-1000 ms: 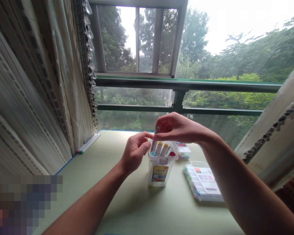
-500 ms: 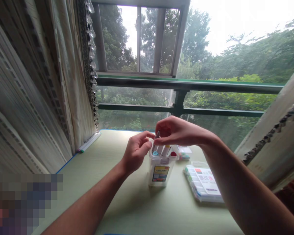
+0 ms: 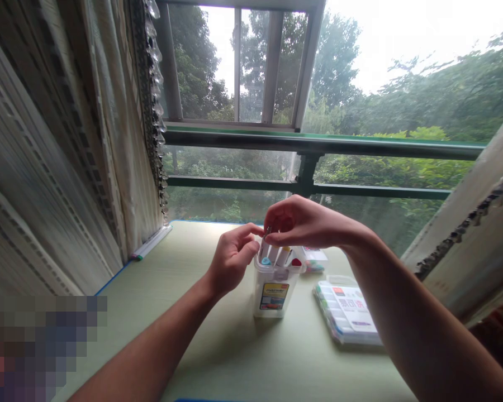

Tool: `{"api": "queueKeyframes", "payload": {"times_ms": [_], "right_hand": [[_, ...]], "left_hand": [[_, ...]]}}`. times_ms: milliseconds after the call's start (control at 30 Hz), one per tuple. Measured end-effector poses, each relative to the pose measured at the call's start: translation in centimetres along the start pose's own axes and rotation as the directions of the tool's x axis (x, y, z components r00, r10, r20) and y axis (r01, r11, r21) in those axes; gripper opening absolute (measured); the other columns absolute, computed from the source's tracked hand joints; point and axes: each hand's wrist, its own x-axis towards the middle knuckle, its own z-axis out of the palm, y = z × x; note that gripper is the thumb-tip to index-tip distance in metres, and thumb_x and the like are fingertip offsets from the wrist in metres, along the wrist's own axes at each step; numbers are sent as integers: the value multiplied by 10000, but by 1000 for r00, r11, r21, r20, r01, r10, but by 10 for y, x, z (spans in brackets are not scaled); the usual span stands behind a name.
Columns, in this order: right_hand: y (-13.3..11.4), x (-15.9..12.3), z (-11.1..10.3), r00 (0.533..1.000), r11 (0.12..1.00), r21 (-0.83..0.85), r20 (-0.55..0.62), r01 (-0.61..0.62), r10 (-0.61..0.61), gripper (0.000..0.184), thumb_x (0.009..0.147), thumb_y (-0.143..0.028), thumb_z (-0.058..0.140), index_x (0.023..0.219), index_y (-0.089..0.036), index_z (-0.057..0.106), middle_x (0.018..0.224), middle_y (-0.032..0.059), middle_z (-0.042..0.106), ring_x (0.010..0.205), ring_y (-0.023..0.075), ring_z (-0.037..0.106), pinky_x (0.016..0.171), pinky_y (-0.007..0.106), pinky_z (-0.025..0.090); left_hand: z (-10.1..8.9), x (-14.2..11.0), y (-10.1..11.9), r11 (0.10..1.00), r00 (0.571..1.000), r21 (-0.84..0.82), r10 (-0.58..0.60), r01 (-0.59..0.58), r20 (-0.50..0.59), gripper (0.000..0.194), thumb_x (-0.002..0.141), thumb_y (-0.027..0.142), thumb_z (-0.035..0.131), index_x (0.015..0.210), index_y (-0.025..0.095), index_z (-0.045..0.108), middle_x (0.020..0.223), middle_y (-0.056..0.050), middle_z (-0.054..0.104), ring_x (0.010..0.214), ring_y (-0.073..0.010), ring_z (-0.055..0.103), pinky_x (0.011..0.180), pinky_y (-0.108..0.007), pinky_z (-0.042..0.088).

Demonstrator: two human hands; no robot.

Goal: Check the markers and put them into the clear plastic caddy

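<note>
A clear plastic marker box stands upright on the pale green table, with several markers sticking out of its open top. My right hand hovers over the box, fingers pinched on the grey top end of a marker that stands partly in the box. My left hand is curled beside the box's left rim, thumb and forefinger close to that same marker; whether they touch it is unclear.
A flat clear case of coloured items lies right of the box. A smaller clear box sits behind it. A pen rests by the curtain at the left. The window railing runs behind the table.
My right hand has dropped slightly, bringing the marker lower in the box. The left hand has barely moved.
</note>
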Motion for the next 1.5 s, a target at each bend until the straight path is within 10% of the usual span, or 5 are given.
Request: {"api": "queueKeyframes", "payload": {"times_ms": [1500], "right_hand": [[0, 3, 4, 1000, 980, -197, 26, 18, -14, 91, 790, -217, 744, 845, -146, 756, 615, -55, 555, 559, 79, 456, 507, 214, 322]], "left_hand": [[2, -1, 1, 1000, 1000, 28, 6, -6, 11, 314, 863, 317, 569, 1122, 144, 603, 602, 50, 495, 518, -104, 404, 515, -219, 277]]}}
